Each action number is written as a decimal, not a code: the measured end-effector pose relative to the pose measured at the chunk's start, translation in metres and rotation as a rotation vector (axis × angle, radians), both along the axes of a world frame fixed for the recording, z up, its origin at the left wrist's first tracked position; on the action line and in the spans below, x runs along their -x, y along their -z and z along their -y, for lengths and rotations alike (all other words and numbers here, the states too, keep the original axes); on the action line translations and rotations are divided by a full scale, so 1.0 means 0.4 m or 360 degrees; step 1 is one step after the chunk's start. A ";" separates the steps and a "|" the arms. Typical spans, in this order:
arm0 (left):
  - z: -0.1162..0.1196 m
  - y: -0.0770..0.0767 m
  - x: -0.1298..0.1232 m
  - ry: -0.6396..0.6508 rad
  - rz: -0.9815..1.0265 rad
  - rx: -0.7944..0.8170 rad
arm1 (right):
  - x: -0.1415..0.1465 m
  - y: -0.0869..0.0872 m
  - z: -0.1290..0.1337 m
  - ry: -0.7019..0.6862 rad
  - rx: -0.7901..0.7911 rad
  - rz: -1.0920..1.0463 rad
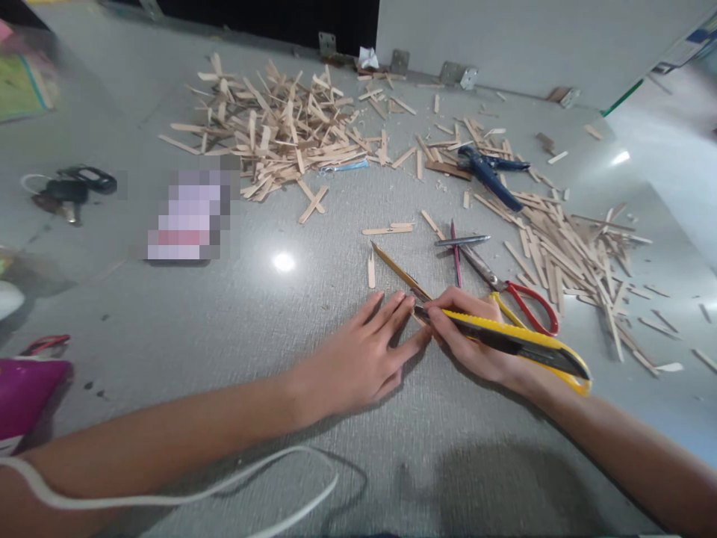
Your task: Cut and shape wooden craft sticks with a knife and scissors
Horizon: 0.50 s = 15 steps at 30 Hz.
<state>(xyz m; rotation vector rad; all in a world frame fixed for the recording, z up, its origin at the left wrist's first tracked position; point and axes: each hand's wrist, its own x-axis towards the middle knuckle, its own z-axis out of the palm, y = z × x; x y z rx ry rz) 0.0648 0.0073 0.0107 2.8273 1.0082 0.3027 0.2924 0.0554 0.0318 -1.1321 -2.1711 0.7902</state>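
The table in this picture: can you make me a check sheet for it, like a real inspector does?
Surface: grey table, shiny, with a bright glare spot
Job's things: yellow knife; short wooden stick just beyond the left hand
Clutter: big stick pile at the back, another stick pile on the right, red-handled scissors, blue tool, keys
Grips: right hand holds the knife; left hand's fingers are spread near its tip, whether pinning anything is unclear
Cables: white cable crosses the left forearm
Surroundings: pale panel behind; other people: nothing seen
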 end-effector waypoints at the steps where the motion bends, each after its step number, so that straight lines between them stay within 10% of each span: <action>1: 0.000 0.001 0.000 0.0004 0.0002 -0.0006 | 0.000 0.000 0.000 0.0001 0.0000 0.0000; 15: 0.003 0.012 0.001 -0.0006 0.0051 0.0014 | -0.007 0.016 0.005 -0.0061 -0.0022 -0.0038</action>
